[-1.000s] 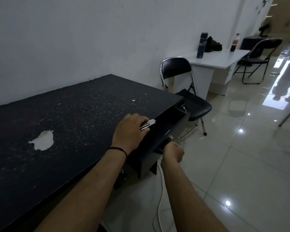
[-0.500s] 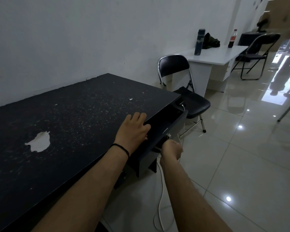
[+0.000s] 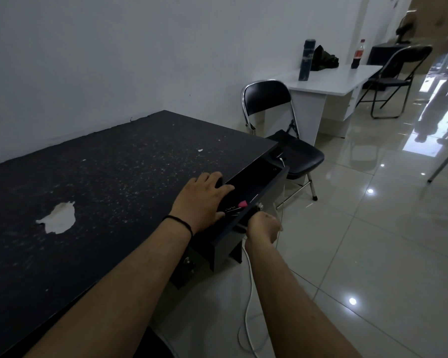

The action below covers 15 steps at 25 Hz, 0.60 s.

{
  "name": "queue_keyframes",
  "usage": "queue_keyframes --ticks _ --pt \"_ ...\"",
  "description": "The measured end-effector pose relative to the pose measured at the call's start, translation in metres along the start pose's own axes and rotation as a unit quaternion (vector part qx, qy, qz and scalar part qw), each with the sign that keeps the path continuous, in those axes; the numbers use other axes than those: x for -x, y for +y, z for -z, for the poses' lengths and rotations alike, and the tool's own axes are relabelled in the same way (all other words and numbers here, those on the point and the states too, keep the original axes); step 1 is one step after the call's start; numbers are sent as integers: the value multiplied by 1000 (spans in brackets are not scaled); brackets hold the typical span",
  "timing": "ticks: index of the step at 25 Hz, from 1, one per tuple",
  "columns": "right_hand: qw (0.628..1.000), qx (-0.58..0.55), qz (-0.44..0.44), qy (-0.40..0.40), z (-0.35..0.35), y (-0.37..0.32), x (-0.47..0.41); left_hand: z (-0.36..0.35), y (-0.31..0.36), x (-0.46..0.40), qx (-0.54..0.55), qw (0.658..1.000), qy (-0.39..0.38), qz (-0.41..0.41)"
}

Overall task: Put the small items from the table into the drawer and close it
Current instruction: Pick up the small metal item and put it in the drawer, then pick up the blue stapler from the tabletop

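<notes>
The black drawer [image 3: 274,180] stands pulled out from the right edge of the black table [image 3: 101,177]. Inside it lie a small pink item [image 3: 242,204] and a few thin dark and metallic pieces [image 3: 230,209]. My left hand [image 3: 202,198] rests flat at the table's edge, fingers spread and reaching over the drawer's opening, holding nothing. My right hand [image 3: 263,227] is closed around the drawer's front by its metal knob [image 3: 259,206].
A black folding chair [image 3: 282,125] stands just past the drawer. A white cable [image 3: 248,306] trails on the tiled floor below my right arm. A white desk [image 3: 331,83] with a bottle and flask stands farther back, and another chair beyond it.
My left hand held a silver metal item over the drawer a second ago; that hand now lies flat and empty. My right hand has stayed on the drawer front.
</notes>
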State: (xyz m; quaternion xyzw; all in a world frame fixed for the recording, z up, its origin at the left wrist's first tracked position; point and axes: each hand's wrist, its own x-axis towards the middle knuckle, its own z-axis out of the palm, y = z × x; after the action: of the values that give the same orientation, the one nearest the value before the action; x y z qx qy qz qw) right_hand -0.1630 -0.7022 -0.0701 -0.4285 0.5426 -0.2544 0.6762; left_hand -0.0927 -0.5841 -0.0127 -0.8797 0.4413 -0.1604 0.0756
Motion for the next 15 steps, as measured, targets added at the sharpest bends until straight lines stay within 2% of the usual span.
queue_keyframes --ticks 3,6,10,15 --pt "999 30 29 25 1 1 11 9 -5 10 74 996 26 34" --pt "979 111 150 85 -2 1 23 19 -12 21 93 992 59 68" --pt "902 206 376 55 -21 -17 55 36 -30 40 74 983 101 138" --pt "804 265 529 -65 -84 -10 137 57 -83 88 33 958 128 255"
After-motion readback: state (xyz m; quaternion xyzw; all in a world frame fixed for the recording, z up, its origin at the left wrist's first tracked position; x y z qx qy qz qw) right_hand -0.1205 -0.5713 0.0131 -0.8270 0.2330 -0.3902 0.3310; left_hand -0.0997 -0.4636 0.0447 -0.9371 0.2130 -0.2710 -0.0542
